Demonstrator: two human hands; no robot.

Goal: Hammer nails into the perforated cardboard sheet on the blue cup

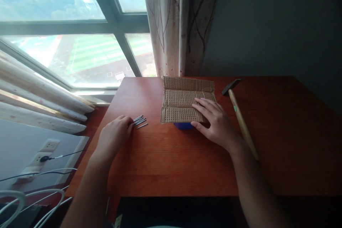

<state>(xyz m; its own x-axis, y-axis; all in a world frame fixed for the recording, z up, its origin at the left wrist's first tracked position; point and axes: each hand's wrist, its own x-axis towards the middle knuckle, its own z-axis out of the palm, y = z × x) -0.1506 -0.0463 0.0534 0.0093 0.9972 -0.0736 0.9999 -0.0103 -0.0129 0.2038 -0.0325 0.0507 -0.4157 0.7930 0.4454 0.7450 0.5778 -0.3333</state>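
A small pile of metal nails (140,121) lies on the left part of the wooden table. My left hand (116,131) is at the pile's left end, its thumb and fingers pinched at the nail ends; how many nails they touch is hidden. Toward the middle is a tan cardboard sheet (179,98), creased into panels and dotted with rows of small holes. It rests over a blue object (183,125), which is mostly covered. My right hand (216,123) lies over the sheet's right front part with its fingers spread and thumb apart, gripping nothing.
A hammer (242,124) with a wooden handle lies right of the cardboard, close to my right forearm. The wooden table (165,171) meets a window and curtain (171,25) at the back. Cables (53,172) and a wall socket (50,145) are at the lower left.
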